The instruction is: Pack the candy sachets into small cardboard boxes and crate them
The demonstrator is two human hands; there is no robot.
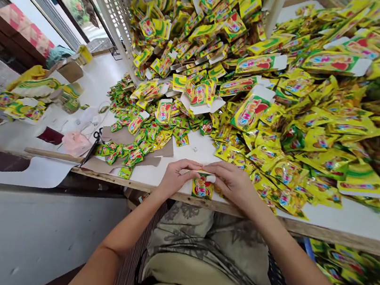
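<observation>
Near the table's front edge, my left hand (178, 177) and my right hand (232, 182) close from both sides on a small yellow-green packet (202, 187) with a watermelon print. A white flap shows at the packet's upper right. The fingertips of both hands nearly meet over its top edge. Just left of my left hand lie small green packets (135, 157) on brown cardboard. A large heap of yellow packets (287, 173) spreads behind and to the right of my right hand. Several flat printed boxes (253, 110) rest among the packets.
A white basket (106, 11) tipped toward me spills yellow boxes at the back. Black scissors (94, 140), a pink bundle (74, 143) and a dark red roll (49, 135) lie left. Below the wooden table edge (333, 234), a crate at right holds more packets (352, 271).
</observation>
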